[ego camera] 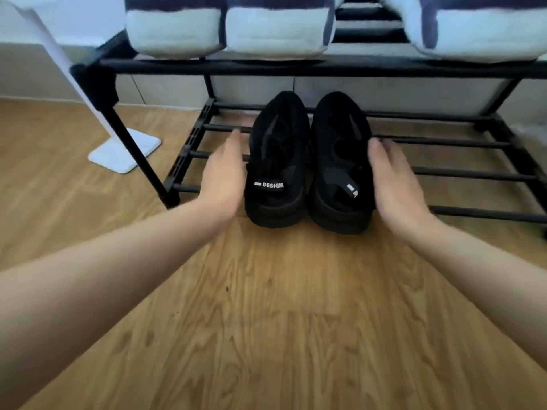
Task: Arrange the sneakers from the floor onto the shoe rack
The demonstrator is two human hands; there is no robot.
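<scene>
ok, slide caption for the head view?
Open hands, left and right, flank black sneakers on the rack's lower shelf.

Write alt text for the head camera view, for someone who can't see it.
Two black sneakers sit side by side on the bottom tier of a black shoe rack, heels toward the camera. An open left hand and right hand flank them. White and navy fabric bins fill the upper shelf.

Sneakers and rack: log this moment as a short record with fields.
sneakers: black pair, side by side, toes toward the wall
position: on the rack's bottom tier, heels over its front edge
left hand: open, beside the left sneaker
right hand: open, beside the right sneaker
upper tier: white and dark bins
floor: wood, no other shoes in view
</scene>
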